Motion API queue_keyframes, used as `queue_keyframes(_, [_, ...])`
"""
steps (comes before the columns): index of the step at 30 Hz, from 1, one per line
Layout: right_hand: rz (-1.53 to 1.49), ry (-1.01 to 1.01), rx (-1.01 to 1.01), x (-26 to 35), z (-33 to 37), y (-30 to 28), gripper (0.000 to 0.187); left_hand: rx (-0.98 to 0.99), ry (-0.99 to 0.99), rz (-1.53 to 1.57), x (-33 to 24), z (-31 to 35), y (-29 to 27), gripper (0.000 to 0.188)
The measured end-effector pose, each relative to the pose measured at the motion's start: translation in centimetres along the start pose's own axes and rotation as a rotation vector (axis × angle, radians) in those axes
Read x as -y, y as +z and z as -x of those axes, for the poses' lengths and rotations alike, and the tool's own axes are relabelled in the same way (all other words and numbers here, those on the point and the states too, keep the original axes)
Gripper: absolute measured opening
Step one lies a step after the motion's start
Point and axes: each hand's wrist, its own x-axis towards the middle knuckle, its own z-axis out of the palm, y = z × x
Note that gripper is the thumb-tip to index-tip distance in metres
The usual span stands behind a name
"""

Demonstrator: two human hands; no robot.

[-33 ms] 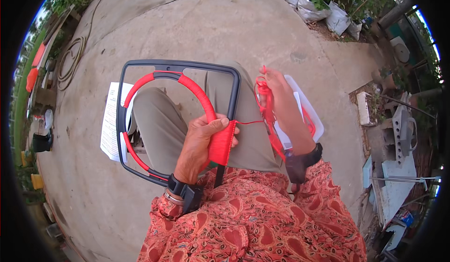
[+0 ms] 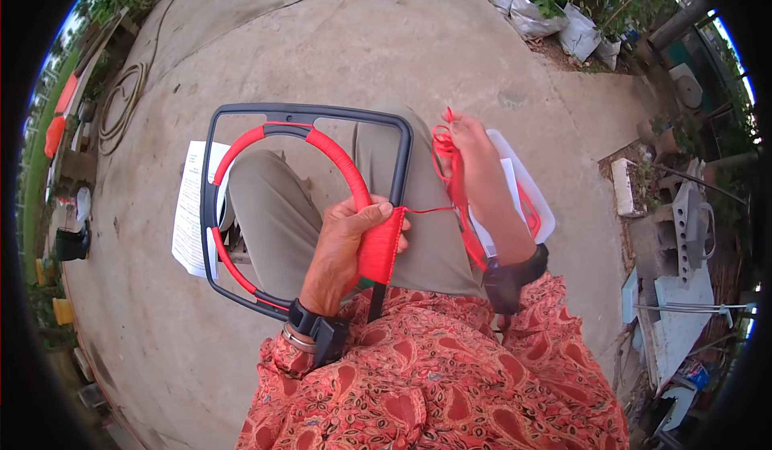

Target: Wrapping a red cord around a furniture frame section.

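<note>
My left hand (image 2: 342, 237) is closed around the side of a black frame (image 2: 302, 113), where the frame is thickly wrapped in red cord (image 2: 378, 247). A ring (image 2: 343, 163) sits inside the squarish frame, black with several red-wrapped stretches. From the wrapping, a thin red strand runs right to my right hand (image 2: 469, 140). That hand is raised and pinches a loose bundle of red cord (image 2: 441, 142), with loops hanging below the fingers. The frame rests over my lap, tilted. The palm side of my right hand is partly hidden.
A printed sheet (image 2: 187, 217) lies left of my knees. Right of my leg stands a translucent white tub (image 2: 548, 218) holding paper and red cord. A coiled hose (image 2: 121, 112) lies far left. White sacks (image 2: 579, 32) and plants line the back right; concrete blocks (image 2: 630, 186) stand at right.
My right hand has shifted very slightly up and left, and the cord loops under it hang differently. My left hand and the frame stay put.
</note>
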Motion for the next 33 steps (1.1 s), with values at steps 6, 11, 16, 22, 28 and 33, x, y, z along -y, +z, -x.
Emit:
queue_keyframes(6, [0.288,-0.355,-0.033,-2.2,0.6,3.8,0.052,0.003,0.053,0.038,0.2,-0.1,-0.8,0.011])
queue_keyframes(11, [0.293,-0.441,0.117,-3.4,1.3,1.7,0.040,-0.006,0.072,0.088,0.3,-0.3,-1.6,0.010])
queue_keyframes(16, [0.664,-0.628,-0.053,-4.2,1.3,1.3,0.042,0.014,0.104,0.099,0.0,0.3,-1.2,0.016])
queue_keyframes(22, [0.489,-0.505,-0.129,-3.7,1.0,-0.6,0.031,0.058,0.166,0.078,-0.5,1.6,-0.7,0.019])
queue_keyframes(28, [0.221,-0.226,-0.067,0.6,1.3,0.1,0.030,0.047,0.168,0.069,-0.3,1.5,-0.6,0.018])
queue_keyframes(33, [0.279,-0.070,0.184,0.7,0.7,2.1,0.022,0.042,0.179,0.043,-0.5,2.0,-0.2,0.018])
